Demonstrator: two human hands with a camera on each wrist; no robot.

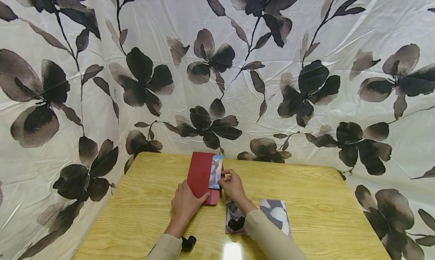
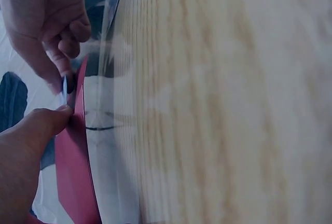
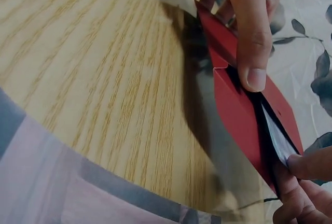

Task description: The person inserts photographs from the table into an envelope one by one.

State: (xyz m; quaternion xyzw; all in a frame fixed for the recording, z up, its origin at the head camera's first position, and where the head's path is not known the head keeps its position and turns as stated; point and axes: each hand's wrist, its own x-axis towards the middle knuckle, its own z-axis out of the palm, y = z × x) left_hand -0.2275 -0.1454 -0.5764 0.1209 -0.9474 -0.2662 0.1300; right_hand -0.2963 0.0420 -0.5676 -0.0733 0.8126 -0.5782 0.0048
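Note:
A red paper envelope [image 1: 198, 173] is held tilted up off the table at its far side. My left hand [image 1: 186, 202] grips its near left part, with the thumb [image 3: 252, 53] pressing at the opening between two red layers. A picture card [image 1: 215, 172] with a cat-like image on pale blue lies against the envelope's right part. My right hand [image 1: 233, 186] pinches the card's right edge between thumb and fingers. In the right wrist view the card [image 3: 278, 137] sits between the red layers. How deep it reaches is hidden.
Two printed pictures lie on the wooden table [image 1: 153, 214]: a grey and white one [image 1: 276, 214] and another [image 1: 232, 211] partly under my right forearm. A floral curtain [image 1: 265, 101] hangs behind the table's far edge.

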